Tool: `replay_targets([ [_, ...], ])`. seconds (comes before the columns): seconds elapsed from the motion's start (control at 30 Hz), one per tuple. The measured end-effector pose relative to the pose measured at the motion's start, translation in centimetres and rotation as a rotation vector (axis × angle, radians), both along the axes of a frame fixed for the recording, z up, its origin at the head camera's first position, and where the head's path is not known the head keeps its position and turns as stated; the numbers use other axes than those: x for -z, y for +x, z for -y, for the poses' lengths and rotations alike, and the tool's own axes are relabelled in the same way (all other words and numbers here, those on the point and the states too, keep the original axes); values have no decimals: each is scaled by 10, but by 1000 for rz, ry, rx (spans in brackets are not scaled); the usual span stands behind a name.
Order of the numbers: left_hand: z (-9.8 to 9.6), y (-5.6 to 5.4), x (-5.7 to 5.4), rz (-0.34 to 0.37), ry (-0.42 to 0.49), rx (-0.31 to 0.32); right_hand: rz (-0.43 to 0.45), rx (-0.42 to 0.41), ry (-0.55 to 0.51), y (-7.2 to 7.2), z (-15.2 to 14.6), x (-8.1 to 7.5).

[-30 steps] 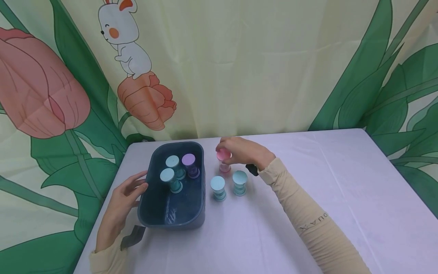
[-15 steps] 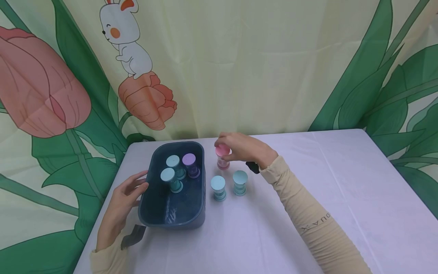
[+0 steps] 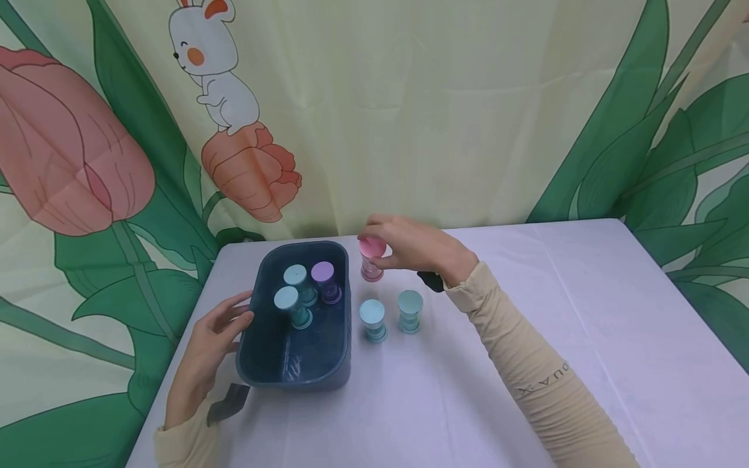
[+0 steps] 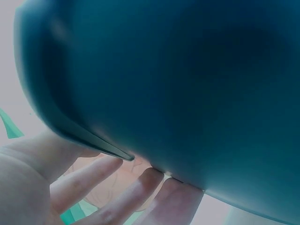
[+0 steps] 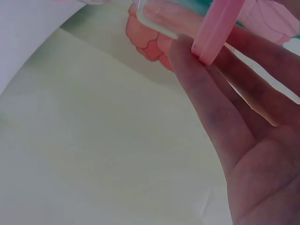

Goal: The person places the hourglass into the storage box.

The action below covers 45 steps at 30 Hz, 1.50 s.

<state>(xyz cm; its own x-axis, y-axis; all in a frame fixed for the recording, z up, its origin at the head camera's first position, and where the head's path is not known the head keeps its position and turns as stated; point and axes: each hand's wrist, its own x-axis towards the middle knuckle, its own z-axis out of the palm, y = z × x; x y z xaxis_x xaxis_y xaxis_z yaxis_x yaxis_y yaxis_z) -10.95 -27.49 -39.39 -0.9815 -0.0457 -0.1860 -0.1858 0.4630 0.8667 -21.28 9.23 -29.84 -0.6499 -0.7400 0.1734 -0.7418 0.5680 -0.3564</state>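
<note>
My right hand [image 3: 418, 246] pinches a pink sand timer [image 3: 372, 260] by its upper end, upright near the back edge of the table, just right of the box. In the right wrist view, thumb and fingers meet at the pink cap [image 5: 218, 30], beside its clear body. My left hand [image 3: 213, 338] rests on the left side of a dark blue box [image 3: 345, 351], fingers spread along its wall [image 4: 140, 93]. Inside the box stand a purple sand timer [image 3: 326, 286] and two teal ones, a rear one [image 3: 296, 278] and a front one [image 3: 288, 300].
Two more teal sand timers, a left one [image 3: 373, 318] and a right one [image 3: 410, 311], stand on the white tablecloth [image 3: 497, 403] right of the box. Behind the table hangs a printed curtain [image 3: 409, 130] with a rabbit and tulips.
My right hand has moved the pink sand timer back and to the left, toward the box. The left hand, the box and the other timers have stayed in place.
</note>
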Motion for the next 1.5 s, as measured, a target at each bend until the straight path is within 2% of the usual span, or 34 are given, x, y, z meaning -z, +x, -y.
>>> replay_targets([
  [0.93,-2,-1,0,-14,-9,-4,-152,-100,-111,7,18,-25],
  [1.5,-1,-1,1,-6,-3,-7,-152,-131,-122,9,44,-25],
])
